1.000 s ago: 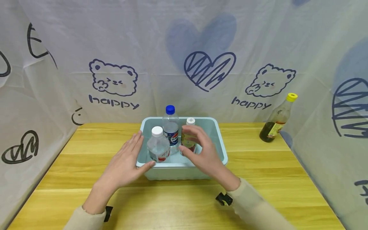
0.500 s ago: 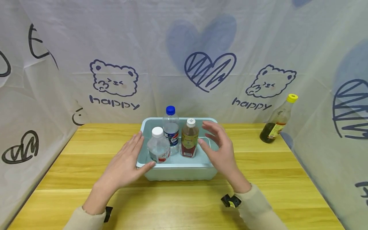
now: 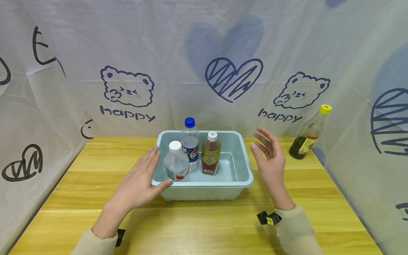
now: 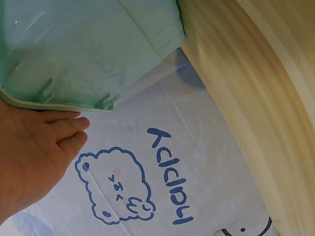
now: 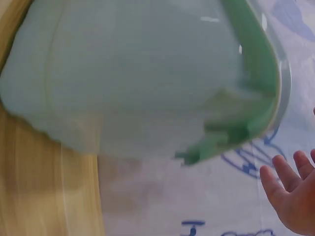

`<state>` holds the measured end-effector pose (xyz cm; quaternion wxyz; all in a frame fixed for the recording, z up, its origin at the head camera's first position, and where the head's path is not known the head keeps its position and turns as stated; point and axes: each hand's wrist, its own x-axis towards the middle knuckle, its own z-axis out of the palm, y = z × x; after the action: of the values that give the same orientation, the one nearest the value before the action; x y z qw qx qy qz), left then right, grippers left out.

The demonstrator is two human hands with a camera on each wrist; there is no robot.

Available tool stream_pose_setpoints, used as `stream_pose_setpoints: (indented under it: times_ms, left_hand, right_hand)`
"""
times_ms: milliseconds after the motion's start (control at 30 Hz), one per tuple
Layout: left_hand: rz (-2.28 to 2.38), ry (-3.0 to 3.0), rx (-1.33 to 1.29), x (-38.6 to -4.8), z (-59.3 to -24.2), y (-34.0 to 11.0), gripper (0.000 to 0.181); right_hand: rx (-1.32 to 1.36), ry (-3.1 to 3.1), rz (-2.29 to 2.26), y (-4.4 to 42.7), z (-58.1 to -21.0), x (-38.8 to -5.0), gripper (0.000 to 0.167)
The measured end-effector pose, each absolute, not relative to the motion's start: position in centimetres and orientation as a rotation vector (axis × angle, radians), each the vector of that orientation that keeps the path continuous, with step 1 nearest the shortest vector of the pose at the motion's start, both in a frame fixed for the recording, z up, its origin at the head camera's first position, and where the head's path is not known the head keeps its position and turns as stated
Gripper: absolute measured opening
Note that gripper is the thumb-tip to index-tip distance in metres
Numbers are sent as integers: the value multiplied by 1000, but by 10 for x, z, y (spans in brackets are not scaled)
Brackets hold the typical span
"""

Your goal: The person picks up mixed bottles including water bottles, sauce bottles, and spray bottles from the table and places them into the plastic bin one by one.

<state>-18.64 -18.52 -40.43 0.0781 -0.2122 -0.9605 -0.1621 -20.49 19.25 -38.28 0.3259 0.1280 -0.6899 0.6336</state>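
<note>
A pale blue-green plastic basin (image 3: 204, 192) stands on the table with three bottles in it. At its left is a clear bottle with a white cap (image 3: 176, 163); behind that, a clear Pepsi bottle with a blue cap (image 3: 190, 145); to the right, a brown drink bottle with a white cap (image 3: 210, 156). My left hand (image 3: 137, 182) rests on the basin's left rim, fingers straight. Off the basin's right side, my right hand (image 3: 270, 163) hangs with loosely bent fingers and nothing in them. It lies between the basin and a soy sauce bottle with a yellow cap (image 3: 307, 136).
The wooden table (image 3: 204, 226) reaches back to a pale cloth (image 3: 178, 46) printed with bears and hearts. More of this cloth hangs at both sides. The soy sauce bottle stands near the table's back right corner.
My right hand has moved from beside the brown drink bottle, out over the basin's right rim, towards the soy sauce bottle. My left hand and the bottles have stayed in place.
</note>
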Motion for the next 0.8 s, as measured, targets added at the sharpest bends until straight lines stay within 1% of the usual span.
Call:
stream_pose_setpoints:
  times_ms: [467, 800]
  left_hand:
    - [-489, -2886, -630, -186, -403, -184, 108]
    - [-488, -2881, -629, -186, -402, -185, 107]
  right_hand:
    - [144, -1707, 1564, 248, -390, -218, 45]
    - [-18, -1714, 1514, 287, -396, -227, 44]
